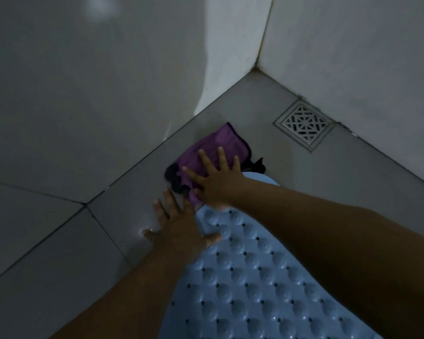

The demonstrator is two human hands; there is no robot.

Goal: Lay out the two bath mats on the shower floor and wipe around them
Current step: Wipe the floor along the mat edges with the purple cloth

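Head view: your right hand [218, 182] presses flat, fingers spread, on the purple cloth [213, 148] just beyond the blue mat's [250, 277] far end. Your left hand [179, 226], flat and released, straddles the mat's left edge and the floor [123, 216]. The mat's long axis runs toward the corner.

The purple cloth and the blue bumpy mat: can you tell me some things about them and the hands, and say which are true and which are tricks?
1. The right hand presses flat on the purple cloth. True.
2. The cloth is covering the drain. False: the drain is bare, off to the right by the wall.
3. The left hand lies with fingers spread, partly on the floor and partly on the blue mat. True.
4. The blue mat is rolled up. False: it lies flat, bumps facing up.
5. The left hand holds a sponge. False: it holds nothing.
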